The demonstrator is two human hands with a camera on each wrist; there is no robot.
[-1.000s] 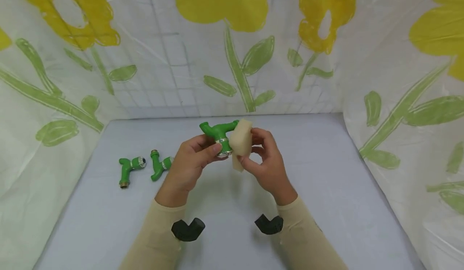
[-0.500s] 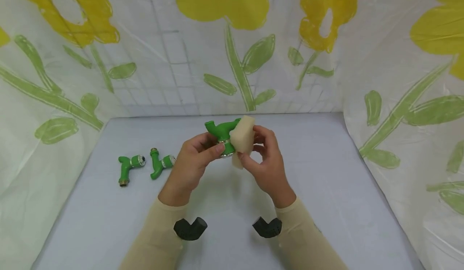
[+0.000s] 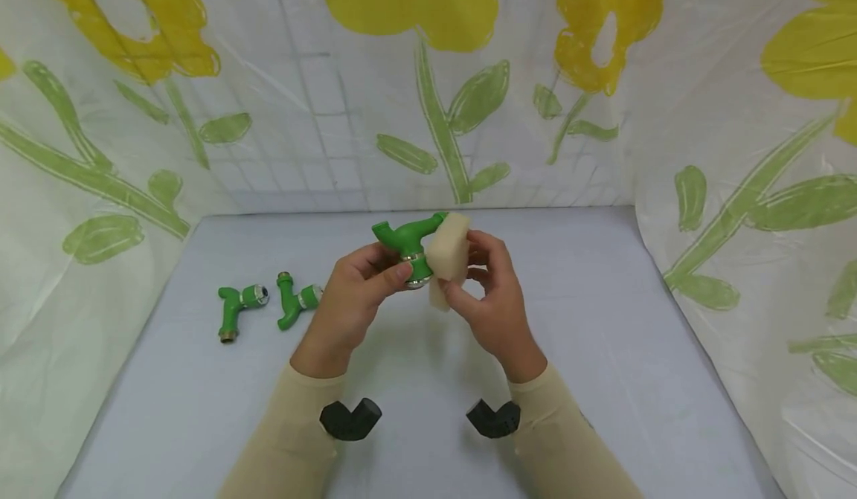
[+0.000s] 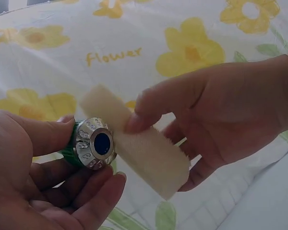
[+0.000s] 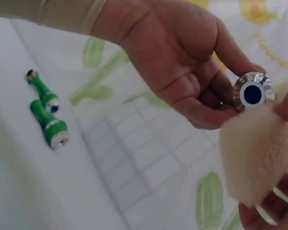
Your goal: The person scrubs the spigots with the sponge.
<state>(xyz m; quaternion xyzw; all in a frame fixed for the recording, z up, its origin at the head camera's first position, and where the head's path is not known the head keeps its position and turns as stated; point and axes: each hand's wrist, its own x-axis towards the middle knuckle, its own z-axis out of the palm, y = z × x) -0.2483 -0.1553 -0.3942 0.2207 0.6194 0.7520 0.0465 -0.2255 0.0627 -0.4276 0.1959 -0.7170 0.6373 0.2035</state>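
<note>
My left hand (image 3: 348, 298) grips a green tap (image 3: 407, 237) by its silver-banded end, thumb in front, with the forked spouts pointing up and away. In the left wrist view the tap's silver knob (image 4: 89, 151) with a dark blue centre faces the camera. My right hand (image 3: 495, 309) pinches a beige sponge (image 3: 447, 252) between thumb and fingers. Against the tap's right side lies the sponge, hiding the tip of its right branch. The right wrist view has the sponge (image 5: 254, 153) just below the knob (image 5: 253, 95).
Two more green taps lie on the white table (image 3: 589, 335) to the left: one farther out (image 3: 232, 311), the other (image 3: 289, 304) close beside my left wrist. A flower-painted sheet (image 3: 268, 142) stands behind and along both sides. Black curved pieces (image 3: 351, 420) sit at both forearms.
Tap and sponge have shifted slightly up and right over the second. In the last half second the tap has moved a little left against the nearly still sponge. Both grips stay the same.
</note>
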